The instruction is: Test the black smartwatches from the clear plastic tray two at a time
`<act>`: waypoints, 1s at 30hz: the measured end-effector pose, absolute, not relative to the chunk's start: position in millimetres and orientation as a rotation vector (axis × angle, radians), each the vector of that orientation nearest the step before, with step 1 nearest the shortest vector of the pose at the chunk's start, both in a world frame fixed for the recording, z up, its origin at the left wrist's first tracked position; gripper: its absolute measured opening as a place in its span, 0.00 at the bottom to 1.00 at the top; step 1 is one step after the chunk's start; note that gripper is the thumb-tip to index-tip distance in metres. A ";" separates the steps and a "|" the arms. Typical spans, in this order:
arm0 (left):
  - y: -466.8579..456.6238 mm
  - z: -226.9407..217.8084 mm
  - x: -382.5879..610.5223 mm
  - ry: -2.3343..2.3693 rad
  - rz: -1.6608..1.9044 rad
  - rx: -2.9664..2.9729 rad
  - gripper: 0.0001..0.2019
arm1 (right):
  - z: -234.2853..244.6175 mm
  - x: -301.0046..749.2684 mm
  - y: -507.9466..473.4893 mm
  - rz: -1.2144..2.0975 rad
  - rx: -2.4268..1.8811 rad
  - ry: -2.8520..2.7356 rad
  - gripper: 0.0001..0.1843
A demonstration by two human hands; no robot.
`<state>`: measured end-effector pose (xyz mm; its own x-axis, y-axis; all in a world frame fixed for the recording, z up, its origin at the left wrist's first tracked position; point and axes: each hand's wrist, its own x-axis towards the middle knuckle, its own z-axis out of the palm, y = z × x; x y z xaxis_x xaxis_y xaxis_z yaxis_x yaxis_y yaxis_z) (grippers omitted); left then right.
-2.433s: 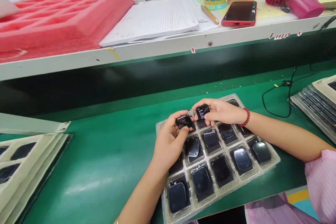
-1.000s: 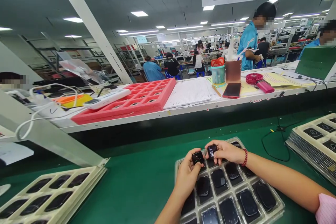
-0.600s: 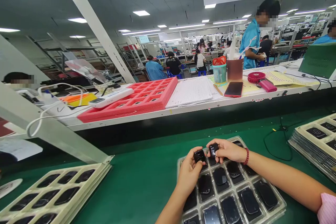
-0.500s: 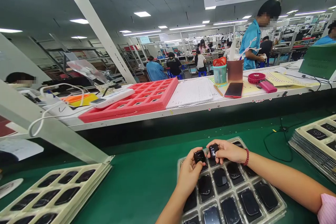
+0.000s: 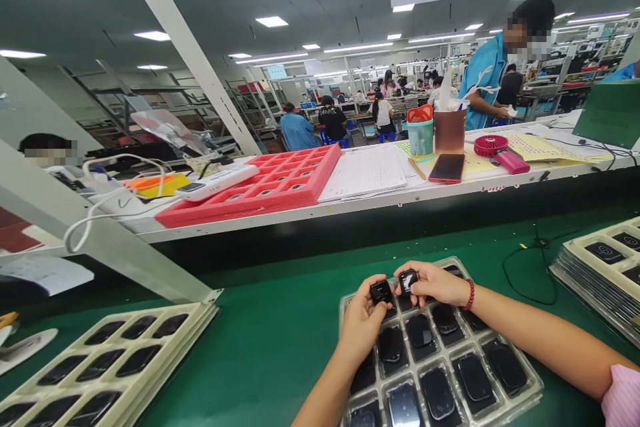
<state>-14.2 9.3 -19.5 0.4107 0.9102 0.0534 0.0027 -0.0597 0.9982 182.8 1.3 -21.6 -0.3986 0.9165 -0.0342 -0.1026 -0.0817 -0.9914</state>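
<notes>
Clear tray [image 5: 534,381] on the green bench [image 5: 265,353]: dark units [image 5: 439,395] seated in it; how many remain, I cannot tell. Over its far end: left hand [image 5: 363,320], fingers gripping a dim, rounded black watch unit [image 5: 381,291]; right hand [image 5: 440,284], fingers pinching a second watch unit [image 5: 407,281], screen bright. Neither yet set down.

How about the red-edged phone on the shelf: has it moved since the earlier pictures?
No. Against the white shelf, the phone keeps its place, in front of the brown cup and right of the pen; the camera view has shifted.
</notes>
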 end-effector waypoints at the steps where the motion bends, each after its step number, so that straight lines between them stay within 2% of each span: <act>1: 9.3 -19.7 -14.1 0.875 0.921 1.429 0.21 | -21.1 182.9 0.9 1.599 -0.947 -1.382 0.22; 26: 7.6 -30.0 -12.9 0.822 0.930 1.416 0.25 | -14.9 185.5 -5.1 1.591 -1.001 -1.464 0.21; 30: 6.9 -26.8 -12.3 0.822 0.921 1.401 0.24 | -15.9 185.7 -3.8 1.594 -0.986 -1.465 0.18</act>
<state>-12.3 6.9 -26.8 0.4358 0.8982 0.0573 -0.0449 -0.0419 0.9981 185.7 -3.8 -15.9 -0.4272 0.9026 -0.0535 -0.0227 -0.0699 -0.9973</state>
